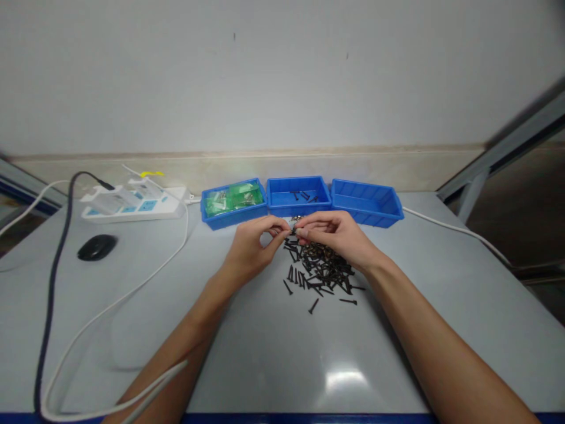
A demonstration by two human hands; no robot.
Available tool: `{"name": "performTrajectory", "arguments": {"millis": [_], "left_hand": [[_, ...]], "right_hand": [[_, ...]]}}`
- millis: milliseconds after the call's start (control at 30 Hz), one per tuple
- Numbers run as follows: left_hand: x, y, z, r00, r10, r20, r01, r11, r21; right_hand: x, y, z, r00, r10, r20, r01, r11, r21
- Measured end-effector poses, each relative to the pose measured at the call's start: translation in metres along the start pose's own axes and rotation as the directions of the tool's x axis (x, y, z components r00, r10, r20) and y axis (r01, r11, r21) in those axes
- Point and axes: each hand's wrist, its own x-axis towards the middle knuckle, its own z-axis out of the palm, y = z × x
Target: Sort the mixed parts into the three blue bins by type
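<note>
Pinching finely matters; left hand [253,241] and right hand [342,234] nearly meet, each closed at thumb and fingertips (anything gripped is too small to tell), at the far left edge of a heap of slim, mostly black metal screws [326,268] on the glossy grey table [269,353]; a light hold should avoid scattering it.

"What's on the far side?"
"A pale grey wall [282,88] above a beige strip [419,168]."
"And nearer?"
"A light-grey table [247,353] with a blue near edge [309,418], a bright reflection [345,380]; right, a metal frame [474,194]."
</note>
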Motion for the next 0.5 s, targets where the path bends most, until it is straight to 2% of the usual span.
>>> {"name": "performTrajectory", "arguments": {"millis": [133,233,300,367,500], "left_hand": [[-0.003,-0.006,0.001,0.992,0.038,0.118,-0.046,0.997,0.067],[-0.006,-0.015,0.003,0.963,0.088,0.255,-0.122,0.985,0.123],[-0.008,-0.021,0.006,0.946,0.085,0.314,-0.138,0.979,0.152],[-0.010,-0.025,0.007,0.940,0.071,0.333,-0.135,0.976,0.171],[-0.009,-0.026,0.008,0.940,0.061,0.336,-0.131,0.973,0.189]], "right_hand": [[0.002,0.002,0.001,0.997,0.034,-0.071,-0.034,0.999,0.003],[0.003,0.005,0.003,0.985,-0.070,-0.157,0.081,0.994,0.068],[0.003,0.006,0.004,0.979,-0.149,-0.142,0.165,0.980,0.110],[0.003,0.007,0.005,0.977,-0.185,-0.110,0.198,0.971,0.130],[0.003,0.010,0.005,0.975,-0.191,-0.117,0.208,0.966,0.154]]}}
